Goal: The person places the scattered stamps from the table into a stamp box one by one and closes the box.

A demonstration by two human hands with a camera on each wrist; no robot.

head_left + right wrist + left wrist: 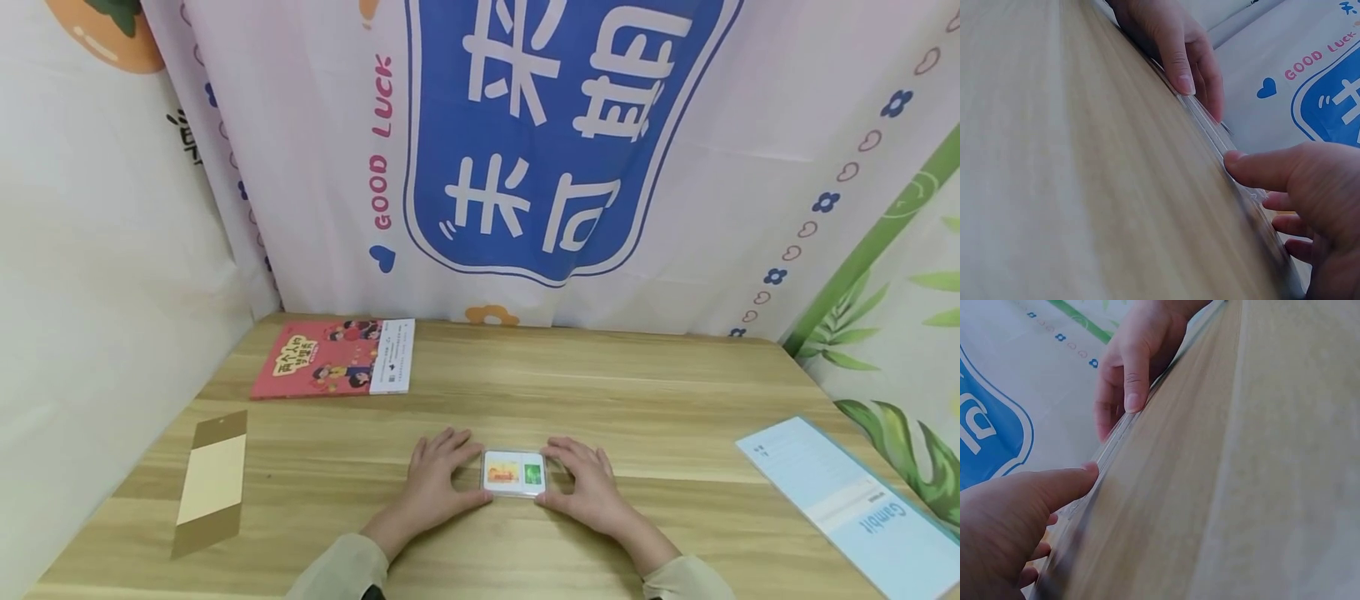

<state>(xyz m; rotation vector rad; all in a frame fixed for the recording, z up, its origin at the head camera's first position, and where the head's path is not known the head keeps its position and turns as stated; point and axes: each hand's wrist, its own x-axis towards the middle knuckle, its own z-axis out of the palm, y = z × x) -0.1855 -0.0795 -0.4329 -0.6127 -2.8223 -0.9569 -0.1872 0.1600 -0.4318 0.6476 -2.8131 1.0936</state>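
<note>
A small flat clear plastic case (514, 474) lies on the wooden table before me. Inside it are an orange picture and a green one on a white backing. My left hand (437, 486) pinches the case's left edge, thumb at the near corner and a finger at the far one. On the opposite edge, my right hand (588, 487) grips it the same way. Both wrist views show the transparent rim edge-on: the left has the case (1112, 442) between the two thumbs, and the right shows the case (1209, 130) likewise.
A red illustrated booklet (322, 360) lies at the table's back left. Nearer on the left is a brown and cream card sleeve (212, 482). Along the right edge rests a light blue "Gambit" pad (847, 500). Printed curtains (330, 250) hang behind the table (600, 383).
</note>
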